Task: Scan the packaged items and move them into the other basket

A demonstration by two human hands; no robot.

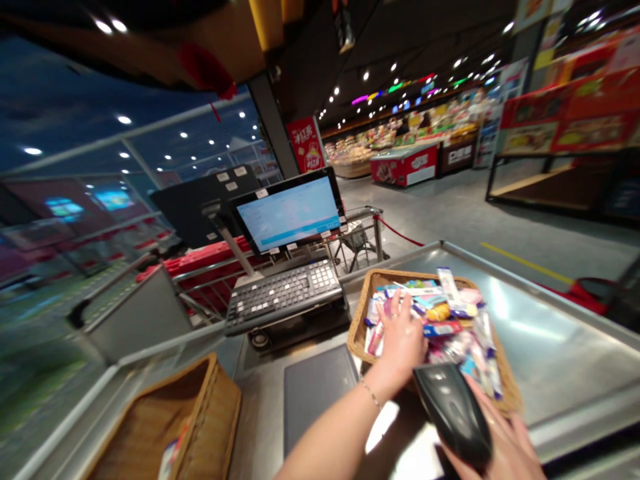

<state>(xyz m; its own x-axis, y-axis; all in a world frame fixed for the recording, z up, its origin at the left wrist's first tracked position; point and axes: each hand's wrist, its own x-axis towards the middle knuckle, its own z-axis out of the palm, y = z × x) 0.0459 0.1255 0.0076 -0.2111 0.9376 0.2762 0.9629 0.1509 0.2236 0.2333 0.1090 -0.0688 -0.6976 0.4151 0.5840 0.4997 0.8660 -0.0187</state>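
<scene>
My left hand (401,339), with a bracelet at the wrist, reaches into a wicker basket (356,337) full of small wrapped snacks (443,328). Its fingers are apart and touch the packets on the basket's left side; no packet is visibly gripped. My right hand (505,433) is wrapped round a black barcode scanner (453,413), held in front of the basket's near edge. Part of that hand is hidden behind the scanner.
A second wicker basket (215,407) stands at the lower left with a packet (173,457) inside. Behind the metal counter (540,333) are a keyboard (285,293) and a lit monitor (290,213). A dark flat plate (315,393) lies between the baskets.
</scene>
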